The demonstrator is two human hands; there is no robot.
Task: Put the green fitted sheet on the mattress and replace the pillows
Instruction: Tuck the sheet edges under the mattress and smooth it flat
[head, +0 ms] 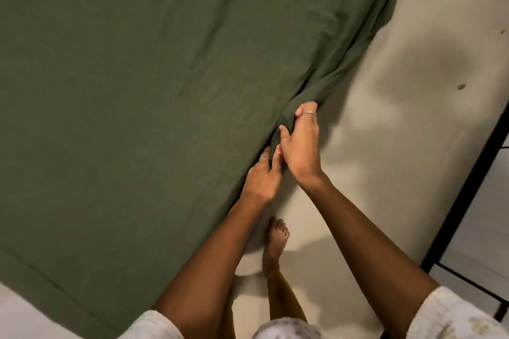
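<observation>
The sheet (165, 91) covers the mattress top from the 9 o'clock edge across to centre, lying mostly flat with shallow creases. Its long side runs from 1 o'clock down to 7 o'clock, hanging over the mattress side, which it hides. No pillows are in view. Judged: top spread done, side tuck in progress.

The floor (399, 118) occupies the 3 o'clock half, pale, with a few dark specks. A dark frame (468, 195) crosses at 4 o'clock.

Right hand (301, 143), just right of centre: fingers curled round a gathered bunch of sheet edge, thumb closing against it. Folds fan uphill from this grip toward 1 o'clock, consistent with a downward pull to take slack out before tucking.

Left hand (261, 176), touching the right at 5 o'clock of centre: fingers go behind the hanging edge. They appear to pinch the hem, though the fingertips are hidden.

One bare foot (275, 242) stands close beside the bed at 6 o'clock, placed for reach.
</observation>
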